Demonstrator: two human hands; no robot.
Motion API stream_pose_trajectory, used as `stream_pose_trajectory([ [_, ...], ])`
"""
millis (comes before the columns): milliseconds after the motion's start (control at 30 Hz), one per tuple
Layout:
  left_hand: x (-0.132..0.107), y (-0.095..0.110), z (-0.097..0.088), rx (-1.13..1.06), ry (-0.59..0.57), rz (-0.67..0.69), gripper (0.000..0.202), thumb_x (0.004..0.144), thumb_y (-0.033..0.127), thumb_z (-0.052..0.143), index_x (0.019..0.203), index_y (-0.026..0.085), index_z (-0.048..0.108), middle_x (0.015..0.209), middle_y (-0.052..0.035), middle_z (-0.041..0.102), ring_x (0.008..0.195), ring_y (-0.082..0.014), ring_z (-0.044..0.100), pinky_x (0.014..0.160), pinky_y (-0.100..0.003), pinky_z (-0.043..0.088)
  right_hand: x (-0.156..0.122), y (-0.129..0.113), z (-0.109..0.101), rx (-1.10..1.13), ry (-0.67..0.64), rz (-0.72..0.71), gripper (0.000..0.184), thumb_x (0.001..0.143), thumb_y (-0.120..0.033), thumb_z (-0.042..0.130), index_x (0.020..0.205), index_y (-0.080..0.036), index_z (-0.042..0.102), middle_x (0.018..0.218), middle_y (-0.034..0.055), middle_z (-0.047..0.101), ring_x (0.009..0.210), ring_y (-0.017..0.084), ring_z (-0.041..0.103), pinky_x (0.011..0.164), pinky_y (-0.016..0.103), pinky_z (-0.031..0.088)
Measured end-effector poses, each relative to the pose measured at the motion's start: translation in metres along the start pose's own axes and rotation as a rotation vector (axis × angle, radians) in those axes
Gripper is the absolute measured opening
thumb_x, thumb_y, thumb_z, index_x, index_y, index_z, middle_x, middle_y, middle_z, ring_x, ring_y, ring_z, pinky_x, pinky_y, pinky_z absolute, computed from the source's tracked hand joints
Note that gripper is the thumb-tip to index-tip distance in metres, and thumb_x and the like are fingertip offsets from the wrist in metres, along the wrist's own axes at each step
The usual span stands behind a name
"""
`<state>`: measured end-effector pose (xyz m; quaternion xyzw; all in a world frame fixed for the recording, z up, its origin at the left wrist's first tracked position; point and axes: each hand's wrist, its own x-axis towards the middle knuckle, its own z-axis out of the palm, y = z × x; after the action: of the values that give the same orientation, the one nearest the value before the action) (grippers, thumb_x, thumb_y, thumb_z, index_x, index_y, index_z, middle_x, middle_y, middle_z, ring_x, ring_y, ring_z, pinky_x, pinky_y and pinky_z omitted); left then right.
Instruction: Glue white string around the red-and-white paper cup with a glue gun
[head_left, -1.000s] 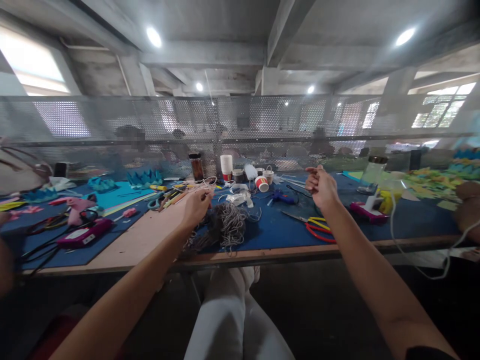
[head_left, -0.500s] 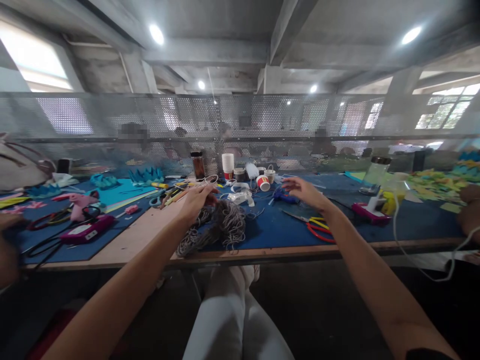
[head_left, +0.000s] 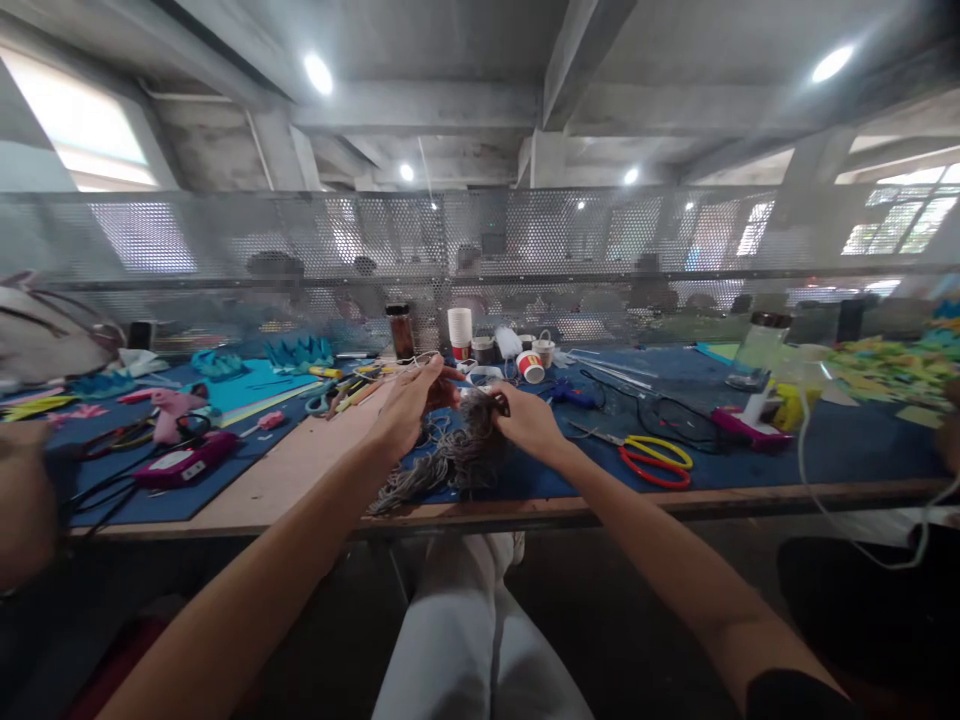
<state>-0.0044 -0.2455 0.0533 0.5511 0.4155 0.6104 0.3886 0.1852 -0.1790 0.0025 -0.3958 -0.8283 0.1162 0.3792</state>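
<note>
A tangled pile of grey string (head_left: 442, 460) lies near the front edge of the workbench (head_left: 285, 480). My left hand (head_left: 409, 405) hovers just above it with its fingers pinched on a strand. My right hand (head_left: 529, 420) is close beside it, fingers closed on the top of the same tangle. Both hands nearly meet over the pile. A thin pale strand runs up from my left fingers toward the back of the bench.
Red and yellow scissors (head_left: 652, 462) lie right of my hands on the blue mat (head_left: 750, 455). Paper cups (head_left: 459, 330), a brown jar (head_left: 401, 332) and a blue glue gun (head_left: 571, 394) stand behind. A pink glue gun (head_left: 169, 410) and cables sit left. A mesh screen (head_left: 600, 240) closes the back.
My right hand has swung in from the far right, opened on the way, and closed on the string pile beside my left hand. My left hand has stayed over the pile.
</note>
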Motion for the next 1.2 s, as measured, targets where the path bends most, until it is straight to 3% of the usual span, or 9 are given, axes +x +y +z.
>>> stream_pose_trajectory([
  [167,0.003,0.004,-0.023,-0.048,0.151,0.009,0.044,0.088,0.054,0.059,0.088,0.012,0.072,0.062,-0.0013,0.06,0.059,-0.0122,0.056,0.061,-0.024,0.046,0.018,0.043,-0.005,0.29,0.052,0.155,0.03,0.081,-0.01,0.048,0.104,-0.017,0.065,0.103,0.0074,0.074,0.094,0.019,0.07,0.084,0.029,0.051],
  [367,0.011,0.003,-0.033,-0.163,0.212,0.087,0.041,0.09,0.052,0.059,0.088,0.014,0.071,0.061,-0.0007,0.059,0.058,-0.0117,0.056,0.059,-0.024,0.046,0.019,0.072,-0.022,0.291,-0.003,0.157,0.035,0.074,-0.006,0.045,0.1,-0.015,0.067,0.097,0.0069,0.074,0.09,0.019,0.07,0.086,0.03,0.051],
  [533,0.017,0.019,-0.042,-0.24,0.344,0.158,0.038,0.098,0.046,0.049,0.088,0.015,0.07,0.059,-0.0002,0.058,0.058,-0.0114,0.055,0.063,-0.026,0.048,0.008,0.081,-0.039,0.265,-0.1,0.127,0.032,0.067,-0.005,0.05,0.089,-0.016,0.071,0.087,0.006,0.074,0.087,0.022,0.069,0.09,0.035,0.05],
  [633,0.019,0.028,-0.046,-0.28,0.364,0.169,0.038,0.101,0.04,0.044,0.091,0.014,0.07,0.058,0.0,0.059,0.058,-0.0108,0.055,0.064,-0.025,0.048,0.003,0.078,-0.049,0.347,-0.162,0.058,0.045,0.065,-0.005,0.052,0.105,-0.017,0.07,0.106,0.0068,0.073,0.101,0.021,0.067,0.092,0.033,0.049],
  [733,0.015,0.029,-0.036,-0.28,0.242,0.118,0.039,0.101,0.04,0.043,0.094,0.013,0.07,0.058,-0.0004,0.059,0.056,-0.0107,0.055,0.063,-0.025,0.048,0.002,0.059,-0.054,0.477,-0.069,-0.004,0.047,0.072,-0.011,0.054,0.116,-0.02,0.066,0.121,0.0054,0.068,0.109,0.02,0.063,0.093,0.032,0.048],
  [833,0.009,0.028,-0.012,-0.276,0.093,0.045,0.039,0.098,0.046,0.048,0.097,0.013,0.071,0.058,-0.0003,0.059,0.055,-0.0113,0.056,0.06,-0.025,0.049,0.006,0.027,-0.044,0.55,-0.136,-0.067,0.027,0.084,-0.024,0.058,0.108,-0.019,0.068,0.111,0.0066,0.071,0.09,0.017,0.066,0.089,0.033,0.051],
  [967,0.001,0.033,0.012,-0.336,-0.025,-0.016,0.038,0.098,0.044,0.048,0.099,0.013,0.07,0.06,-0.0014,0.06,0.058,-0.0122,0.059,0.061,-0.024,0.05,0.011,-0.005,-0.017,0.589,-0.311,-0.196,0.044,0.085,-0.038,0.067,0.125,-0.022,0.061,0.106,0.0066,0.07,0.077,0.015,0.066,0.074,0.031,0.054],
  [1100,0.004,0.04,0.003,-0.395,-0.006,0.031,0.037,0.098,0.044,0.05,0.097,0.013,0.07,0.062,-0.0014,0.061,0.06,-0.0122,0.059,0.067,-0.026,0.052,0.015,0.002,-0.008,0.569,-0.361,-0.161,0.03,0.089,-0.046,0.062,0.1,-0.019,0.069,0.075,0.0014,0.066,0.061,0.012,0.061,0.06,0.026,0.05],
  [1200,0.009,0.034,-0.014,-0.338,0.075,0.033,0.034,0.093,0.046,0.056,0.098,0.015,0.068,0.076,-0.0036,0.068,0.068,-0.013,0.064,0.074,-0.028,0.054,0.017,0.021,-0.021,0.568,-0.277,-0.054,0.039,0.089,-0.054,0.058,0.082,-0.017,0.068,0.065,0.0002,0.061,0.056,0.012,0.058,0.056,0.024,0.049],
])
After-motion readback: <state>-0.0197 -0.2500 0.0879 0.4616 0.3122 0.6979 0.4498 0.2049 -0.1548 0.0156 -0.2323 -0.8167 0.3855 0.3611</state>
